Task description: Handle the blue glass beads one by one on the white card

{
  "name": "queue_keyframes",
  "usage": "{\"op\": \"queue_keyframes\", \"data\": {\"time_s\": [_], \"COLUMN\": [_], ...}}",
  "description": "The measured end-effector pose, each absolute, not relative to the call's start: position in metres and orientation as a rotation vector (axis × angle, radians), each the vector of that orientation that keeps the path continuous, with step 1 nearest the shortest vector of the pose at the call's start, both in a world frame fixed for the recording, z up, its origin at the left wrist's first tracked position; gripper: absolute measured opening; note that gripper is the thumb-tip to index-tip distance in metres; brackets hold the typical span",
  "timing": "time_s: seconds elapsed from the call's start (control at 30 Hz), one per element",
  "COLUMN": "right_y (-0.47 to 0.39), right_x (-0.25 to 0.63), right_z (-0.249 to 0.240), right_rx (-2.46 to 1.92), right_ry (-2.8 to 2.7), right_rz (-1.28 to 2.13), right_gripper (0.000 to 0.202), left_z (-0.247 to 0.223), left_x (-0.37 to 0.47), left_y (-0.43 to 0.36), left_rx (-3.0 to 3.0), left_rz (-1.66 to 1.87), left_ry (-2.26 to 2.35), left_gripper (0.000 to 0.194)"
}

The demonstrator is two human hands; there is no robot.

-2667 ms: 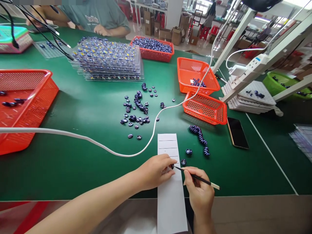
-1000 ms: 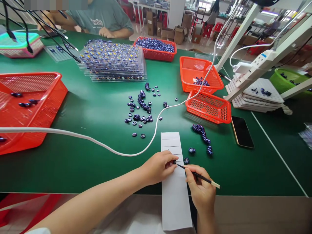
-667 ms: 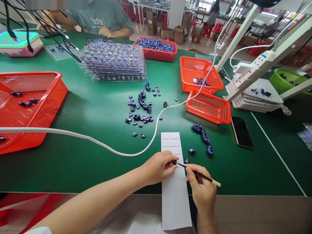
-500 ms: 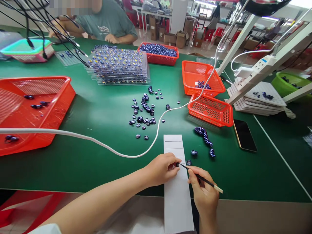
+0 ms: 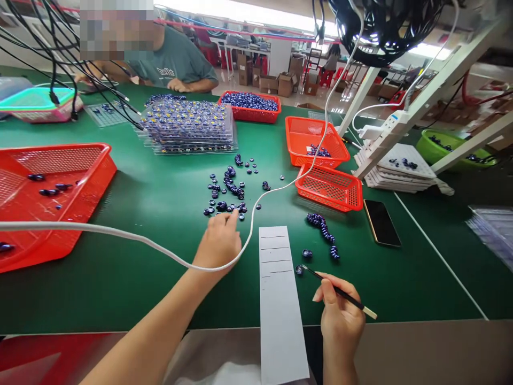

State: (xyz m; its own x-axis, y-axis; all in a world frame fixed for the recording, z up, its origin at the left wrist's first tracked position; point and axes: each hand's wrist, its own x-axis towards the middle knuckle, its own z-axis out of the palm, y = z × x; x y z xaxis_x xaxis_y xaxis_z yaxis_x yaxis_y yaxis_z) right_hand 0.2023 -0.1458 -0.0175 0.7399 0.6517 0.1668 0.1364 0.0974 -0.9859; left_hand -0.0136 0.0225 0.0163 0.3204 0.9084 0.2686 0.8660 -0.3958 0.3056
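Note:
My left hand (image 5: 219, 240) reaches over the green table to the near edge of some scattered dark blue beads (image 5: 231, 183); its fingertips touch or hover just over them, and what lies under them is hidden. Between finger and thumb of my right hand (image 5: 340, 313) is a thin black brush-like tool (image 5: 344, 293) with a pale end. The tool's tip is beside a single bead (image 5: 298, 270), with another bead (image 5: 306, 253) just beyond. A white paper strip (image 5: 276, 299) with short black lines lies between my hands and hangs over the table edge. To its right is a curved row of beads (image 5: 324, 230).
A white cable (image 5: 152, 241) crosses the table and passes over my left hand. Red baskets (image 5: 328, 184) and a phone (image 5: 381, 222) are at the right. A large red basket (image 5: 90, 187) stands left, stacked clear trays (image 5: 192, 125) behind. A person sits across the table.
My left hand has left the paper strip and moved left and forward to the scattered beads. The tool in my right hand now points at the single bead. The camera view has shifted.

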Motion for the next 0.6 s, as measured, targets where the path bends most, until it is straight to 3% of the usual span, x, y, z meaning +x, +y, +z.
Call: {"op": "queue_keyframes", "data": {"time_s": [0.1,0.2,0.4,0.6], "right_y": [-0.147,-0.146,-0.143,-0.145], "right_x": [0.205,0.206,0.205,0.204], "right_z": [-0.020,-0.022,-0.023,-0.026], "right_rx": [-1.462,-1.417,-1.321,-1.326], "right_ry": [-0.558,-0.486,-0.439,-0.452], "right_rz": [0.384,0.362,0.357,0.361], "right_gripper": [0.020,0.019,0.020,0.018], "left_z": [0.017,0.017,0.007,0.002], "left_x": [0.016,0.050,0.081,0.084], "left_y": [-0.003,-0.027,-0.032,-0.028], "left_rx": [2.556,2.591,2.662,2.736], "left_rz": [0.691,0.565,0.312,0.196], "left_ry": [1.164,0.753,0.707,0.687], "left_gripper": [0.043,0.023,0.012,0.019]}}
